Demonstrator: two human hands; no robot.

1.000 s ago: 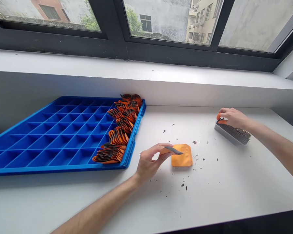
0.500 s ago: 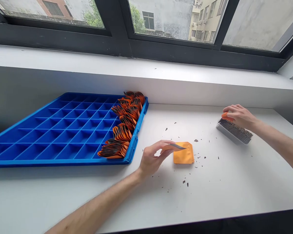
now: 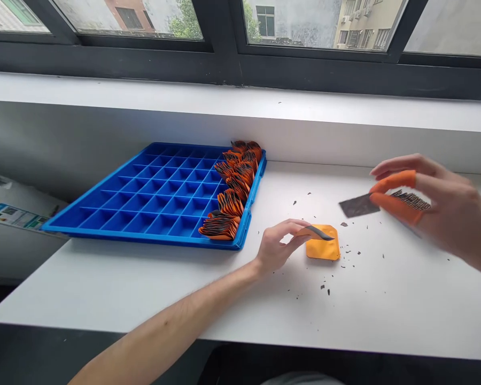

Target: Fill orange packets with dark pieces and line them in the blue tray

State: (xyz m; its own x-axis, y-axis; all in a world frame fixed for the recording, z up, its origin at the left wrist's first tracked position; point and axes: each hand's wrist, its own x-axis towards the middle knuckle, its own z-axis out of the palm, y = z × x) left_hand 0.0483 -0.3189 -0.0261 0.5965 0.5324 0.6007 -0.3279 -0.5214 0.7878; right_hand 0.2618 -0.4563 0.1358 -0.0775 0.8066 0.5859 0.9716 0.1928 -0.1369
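Note:
My left hand [image 3: 278, 245] pinches a small orange pouch [image 3: 313, 232], its dark edge turned up, just above an orange square [image 3: 323, 251] of rounded corners lying on the table. In my right hand [image 3: 451, 200], orange finger covers sit on the thumb and index finger, and between their tips is a thin dark rectangular sheet [image 3: 357, 206], held in the air. Behind that hand, a container of closely packed dark sheets [image 3: 412, 200] shows only in part. To the left of my left hand stands a blue compartment tray [image 3: 144, 238].
Bunches of orange-and-black pouches [image 3: 220, 227] fill the tray's right-hand compartments. Dark flakes [image 3: 328, 292] are scattered over the white table [image 3: 264, 305]. A raised ledge [image 3: 240, 101] runs along the back below the window. The table's front edge lies close to me.
My right hand has come away from the container, leftward and nearer, with a dark sheet between its fingers. My left hand still holds the pouch over the orange square. The view has shifted left.

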